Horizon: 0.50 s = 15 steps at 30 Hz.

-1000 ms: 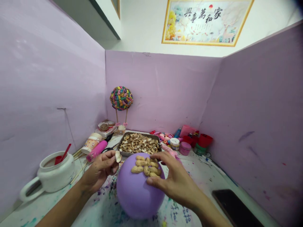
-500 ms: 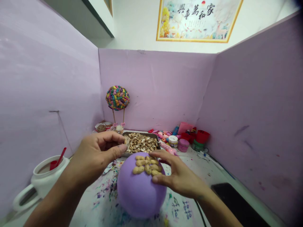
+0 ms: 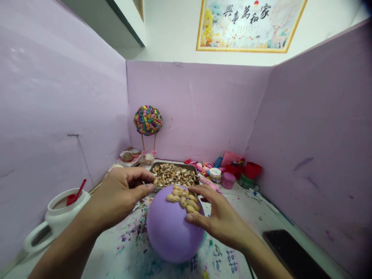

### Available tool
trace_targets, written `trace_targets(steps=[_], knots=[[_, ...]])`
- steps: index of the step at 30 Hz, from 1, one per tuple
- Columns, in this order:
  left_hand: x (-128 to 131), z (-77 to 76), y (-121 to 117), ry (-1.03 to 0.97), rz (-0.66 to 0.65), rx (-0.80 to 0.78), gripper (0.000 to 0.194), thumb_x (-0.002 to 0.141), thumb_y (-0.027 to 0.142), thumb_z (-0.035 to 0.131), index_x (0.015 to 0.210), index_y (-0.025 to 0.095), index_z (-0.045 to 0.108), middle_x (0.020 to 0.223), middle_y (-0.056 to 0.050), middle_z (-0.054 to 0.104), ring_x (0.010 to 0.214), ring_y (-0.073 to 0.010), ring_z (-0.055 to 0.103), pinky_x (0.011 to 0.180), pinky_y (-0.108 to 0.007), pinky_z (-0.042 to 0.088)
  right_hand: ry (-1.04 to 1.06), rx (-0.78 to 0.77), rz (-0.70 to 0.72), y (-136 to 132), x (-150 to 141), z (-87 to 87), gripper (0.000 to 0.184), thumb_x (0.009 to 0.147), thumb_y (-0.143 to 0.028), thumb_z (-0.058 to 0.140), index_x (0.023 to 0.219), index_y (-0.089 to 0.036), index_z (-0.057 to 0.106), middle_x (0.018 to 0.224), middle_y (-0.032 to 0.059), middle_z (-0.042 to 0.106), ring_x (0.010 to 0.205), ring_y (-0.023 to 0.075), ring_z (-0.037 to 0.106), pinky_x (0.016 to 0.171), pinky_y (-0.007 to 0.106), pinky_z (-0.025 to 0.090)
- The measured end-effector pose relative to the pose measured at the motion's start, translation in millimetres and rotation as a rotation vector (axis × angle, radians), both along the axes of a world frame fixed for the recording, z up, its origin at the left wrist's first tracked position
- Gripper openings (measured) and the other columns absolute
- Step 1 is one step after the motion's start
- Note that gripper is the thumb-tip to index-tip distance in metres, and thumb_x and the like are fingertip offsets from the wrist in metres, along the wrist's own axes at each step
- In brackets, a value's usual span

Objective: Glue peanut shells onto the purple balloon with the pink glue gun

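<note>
A purple balloon rests on the paint-spattered table, with several peanut shells stuck on its top. My right hand lies on the balloon's right side, fingers spread over it beside the shells. My left hand hovers at the balloon's upper left, thumb and fingers pinched on a peanut shell half close to the stuck shells. Right behind the balloon sits a metal tray full of peanut shells.
A white jug with a red spoon stands at the left. A ball of coloured shells on sticks rises at the back, paint pots cluster at the back right, a dark phone lies front right. Purple boards wall three sides.
My left hand rose from the table's left with the shell half and now holds it lower, next to the stuck shells. The balloon has turned slightly, the shell patch shifting right.
</note>
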State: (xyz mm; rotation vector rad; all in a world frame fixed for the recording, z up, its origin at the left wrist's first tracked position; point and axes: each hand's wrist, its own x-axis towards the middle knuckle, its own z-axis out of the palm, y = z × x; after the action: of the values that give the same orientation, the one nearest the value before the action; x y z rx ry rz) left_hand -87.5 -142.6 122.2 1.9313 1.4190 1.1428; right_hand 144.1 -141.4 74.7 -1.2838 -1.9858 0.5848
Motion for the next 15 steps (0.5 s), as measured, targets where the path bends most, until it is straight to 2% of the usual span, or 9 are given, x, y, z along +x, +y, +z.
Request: trace_targets(steps=[6, 11, 15], knots=[[5.1, -0.7, -1.7, 0.117, 0.055, 0.103, 0.013, 0.067, 0.030, 0.061, 0.072, 0.020, 0.068, 0.068, -0.002, 0.065, 0.063, -0.0181, 0.055, 0.055, -0.026, 0.039, -0.047, -0.035, 0.030, -0.4, 3.4, -0.9, 0.065, 0.062, -0.043, 0.069, 0.119, -0.017, 0.052, 0.126, 0.0128, 0.048, 0.118, 0.0297, 0.041, 0.101, 0.050, 0.028], [2.3, -0.7, -3.4, 0.183, 0.114, 0.128, 0.013, 0.068, 0.029, 0.060, 0.076, 0.022, 0.067, 0.076, -0.002, 0.067, 0.070, -0.0202, 0.057, 0.061, -0.028, 0.039, -0.074, -0.129, 0.136, -2.0, 12.6, -1.4, 0.065, 0.068, -0.032, 0.065, 0.128, -0.017, 0.042, 0.138, 0.0123, 0.036, 0.128, 0.0262, 0.027, 0.105, 0.047, 0.021], [1.0, -0.9, -6.2, 0.158, 0.100, 0.144, 0.014, 0.067, 0.031, 0.061, 0.077, 0.023, 0.068, 0.076, -0.003, 0.067, 0.071, -0.0209, 0.056, 0.061, -0.028, 0.038, -0.048, -0.126, 0.160, -1.2, 13.1, -1.2, 0.062, 0.067, -0.031, 0.067, 0.125, -0.022, 0.045, 0.136, 0.0092, 0.038, 0.127, 0.0255, 0.029, 0.105, 0.048, 0.022]])
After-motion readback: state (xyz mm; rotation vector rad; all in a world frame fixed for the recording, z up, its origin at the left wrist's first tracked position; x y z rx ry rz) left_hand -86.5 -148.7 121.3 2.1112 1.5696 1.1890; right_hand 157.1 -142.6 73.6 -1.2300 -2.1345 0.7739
